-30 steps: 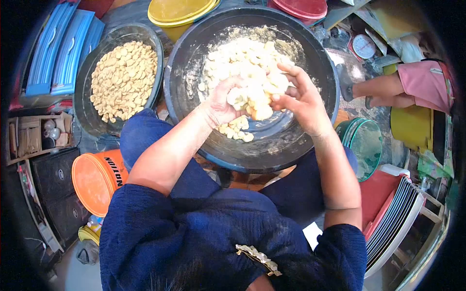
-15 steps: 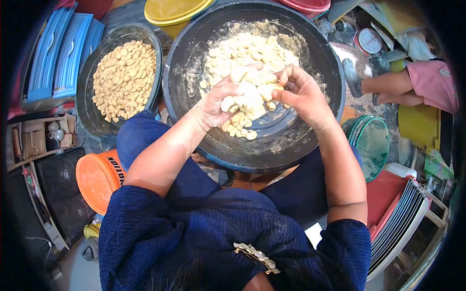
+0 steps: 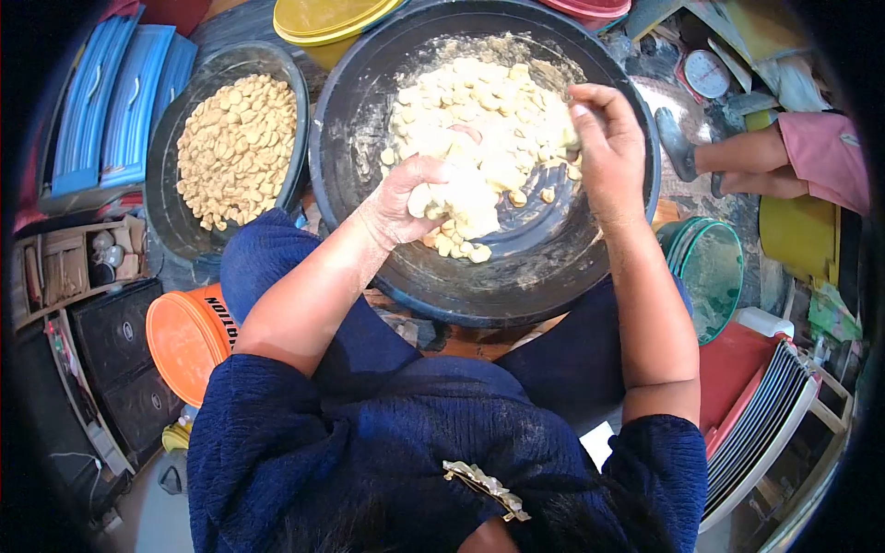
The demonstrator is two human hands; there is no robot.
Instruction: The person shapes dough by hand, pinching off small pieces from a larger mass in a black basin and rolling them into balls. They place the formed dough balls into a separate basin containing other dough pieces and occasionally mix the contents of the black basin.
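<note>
A: Closest in, bottom ctr: navy top [image 3: 396,433]. Past it, ctr frame, big black basin [image 3: 553,286].

B: Hands?

A: Both over it. L hand [image 3: 406,200], left of ctr, wrapped round a pale clump [image 3: 473,203]. R hand [image 3: 611,157], right of ctr, fingers loosely curled by the edge of the pile [image 3: 489,97]. Can't tell if there's a piece in it.

B: Risks?

A: Clump looks loose, imo. If L grip slackens, bits cd drop into the basin; squeeze too hard & soft ones might squash or stick.

B: Textures, quick!

A: Near to far: crinkly cloth on the top; basin's round, prob plastic, w/ dry powdery smears. Clump's lumpy, nearly bleached out by glare. Pile's cream, flattish rounded bits, dusty-looking; few strays beside it.

B: Further off?

A: Upper left, dark tub [image 3: 171,221], rounded, heaped w/ tan pieces [image 3: 235,152], similar shape, well apart from both hands. Upper right, round dial scale [image 3: 706,74], pale face.
</note>
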